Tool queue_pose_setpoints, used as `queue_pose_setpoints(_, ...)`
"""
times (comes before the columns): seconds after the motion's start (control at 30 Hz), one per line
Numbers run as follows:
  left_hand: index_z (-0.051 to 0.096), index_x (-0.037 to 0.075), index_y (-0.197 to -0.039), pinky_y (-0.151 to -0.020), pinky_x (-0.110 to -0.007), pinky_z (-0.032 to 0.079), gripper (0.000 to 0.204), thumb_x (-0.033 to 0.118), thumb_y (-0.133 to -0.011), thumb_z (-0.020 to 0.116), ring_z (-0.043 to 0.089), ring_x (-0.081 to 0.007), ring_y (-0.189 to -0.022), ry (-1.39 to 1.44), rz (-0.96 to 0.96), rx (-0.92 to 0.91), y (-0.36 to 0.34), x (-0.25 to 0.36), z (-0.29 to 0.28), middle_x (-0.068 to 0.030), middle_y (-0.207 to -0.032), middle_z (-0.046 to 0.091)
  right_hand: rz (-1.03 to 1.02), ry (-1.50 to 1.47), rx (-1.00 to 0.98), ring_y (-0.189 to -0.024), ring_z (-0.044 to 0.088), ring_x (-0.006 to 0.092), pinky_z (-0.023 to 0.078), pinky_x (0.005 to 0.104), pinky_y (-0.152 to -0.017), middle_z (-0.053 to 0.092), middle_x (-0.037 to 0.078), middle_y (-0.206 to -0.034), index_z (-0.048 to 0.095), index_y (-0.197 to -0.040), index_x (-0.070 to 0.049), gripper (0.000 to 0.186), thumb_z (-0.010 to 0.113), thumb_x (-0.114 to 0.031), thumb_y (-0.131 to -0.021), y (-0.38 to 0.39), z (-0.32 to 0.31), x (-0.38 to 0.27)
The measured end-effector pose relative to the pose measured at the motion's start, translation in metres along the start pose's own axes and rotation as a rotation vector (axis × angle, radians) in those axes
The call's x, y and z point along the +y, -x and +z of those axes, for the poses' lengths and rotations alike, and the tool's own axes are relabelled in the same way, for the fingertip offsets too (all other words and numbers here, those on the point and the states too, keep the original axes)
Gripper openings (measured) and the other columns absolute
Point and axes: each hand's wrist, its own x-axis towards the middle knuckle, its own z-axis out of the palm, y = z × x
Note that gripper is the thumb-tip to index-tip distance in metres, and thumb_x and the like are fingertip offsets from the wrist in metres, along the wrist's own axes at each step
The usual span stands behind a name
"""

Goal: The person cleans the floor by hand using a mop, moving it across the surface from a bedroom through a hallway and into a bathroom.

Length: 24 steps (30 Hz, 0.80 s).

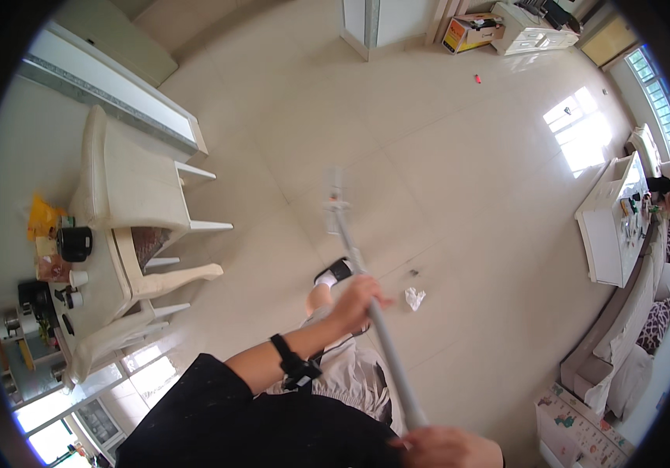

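A flat mop (388,343) with a long grey pole slants from the lower right up to the middle of the floor. Its pale, narrow head (335,201) is smeared by motion. My left hand (360,304), with a black band on the wrist, is wrapped round the pole partway down. Near the pole's upper end, at the lower edge, my right hand (445,448) is closed on it, somewhat blurred. A crumpled white tissue (414,298) and a small dark bit (414,272) lie on the floor right of the pole.
A cream chair (136,187) and a cluttered dining table (105,300) stand on the left. To the right are a white coffee table (608,226) and a sofa (615,343). A small red object (477,79) lies farther off, near a cardboard box (471,33) and white cabinet (533,35).
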Motion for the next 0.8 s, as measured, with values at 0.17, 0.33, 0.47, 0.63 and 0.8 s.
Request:
queue_pose_setpoints(0.17,0.076,0.007,-0.104,-0.119,-0.055,0.054,0.03,0.018,-0.09,0.1,0.069,-0.0474,-0.134,-0.115,-0.265,0.283,0.019,-0.159,-0.131,-0.0244,-0.132,0.075,-0.06,0.042,-0.361,-0.106,0.073,0.0306,0.057,0.048,-0.115,0.072,0.01,-0.097,0.072,-0.092,-0.007,0.013,0.081,0.001,-0.087,-0.104,0.052,0.128)
queue_pose_setpoints(0.33,0.076,0.007,-0.121,-0.13,-0.055,0.049,0.039,0.025,-0.096,0.1,0.059,-0.0518,-0.155,-0.189,-0.353,0.397,0.049,-0.292,-0.205,-0.0381,-0.164,0.058,-0.047,0.187,-0.505,-0.116,0.073,0.0365,0.05,0.0492,-0.128,0.074,0.011,-0.103,0.075,-0.099,-0.005,0.023,0.082,-0.003,-0.078,-0.185,0.111,0.22)
queue_pose_setpoints(0.47,0.076,0.009,-0.124,-0.134,-0.055,0.044,0.04,0.03,-0.098,0.098,0.049,-0.0538,-0.164,-0.218,-0.361,0.253,0.001,-0.307,-0.198,-0.0414,-0.174,0.047,-0.004,0.151,-0.274,-0.121,0.072,0.0345,0.049,0.0484,-0.133,0.074,0.01,-0.107,0.074,-0.104,-0.005,0.027,0.083,-0.005,-0.079,-0.169,0.06,0.218)
queue_pose_setpoints(0.63,0.079,0.01,-0.115,-0.136,-0.057,0.041,0.034,0.032,-0.098,0.098,0.046,-0.0558,-0.165,-0.144,-0.355,0.101,-0.106,-0.259,-0.132,-0.0419,-0.175,0.046,0.147,0.188,-0.041,-0.121,0.072,0.0312,0.051,0.0499,-0.131,0.071,0.008,-0.105,0.071,-0.103,-0.006,0.023,0.083,-0.007,-0.083,-0.115,0.011,0.182)
queue_pose_setpoints(0.8,0.081,0.011,-0.105,-0.138,-0.061,0.039,0.027,0.033,-0.097,0.095,0.046,-0.0574,-0.164,-0.214,-0.097,-0.156,-0.205,-0.198,-0.055,-0.0357,-0.171,0.055,0.338,0.166,0.297,-0.113,0.072,0.0321,0.053,0.0525,-0.13,0.068,0.008,-0.103,0.07,-0.102,-0.006,0.022,0.083,-0.004,-0.085,-0.066,-0.004,0.131)
